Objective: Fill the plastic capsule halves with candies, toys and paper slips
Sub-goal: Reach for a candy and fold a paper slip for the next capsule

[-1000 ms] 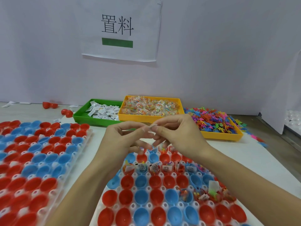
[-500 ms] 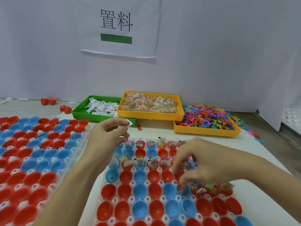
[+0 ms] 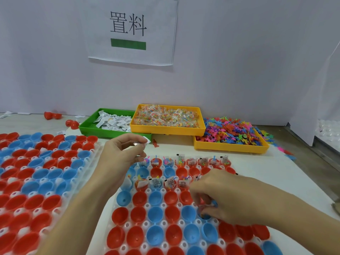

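White paper slip (image 3: 147, 141) pinched in left hand (image 3: 123, 153); right hand (image 3: 220, 196) fingers (image 3: 199, 205) curled into blue capsule half (image 3: 205, 216).

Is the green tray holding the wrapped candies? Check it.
No: the green tray holds white paper slips, while the wrapped candies lie in the yellow tray beside it.

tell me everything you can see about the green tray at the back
The green tray is a shallow rectangular bin that looks like plastic, with low walls and a perforated floor. It sits flat on the table by the back wall, leftmost of three trays. The yellow candy tray stands tight against its right end. Folded white paper slips with dark print lie loose inside, heaped toward the right. No hand touches it.
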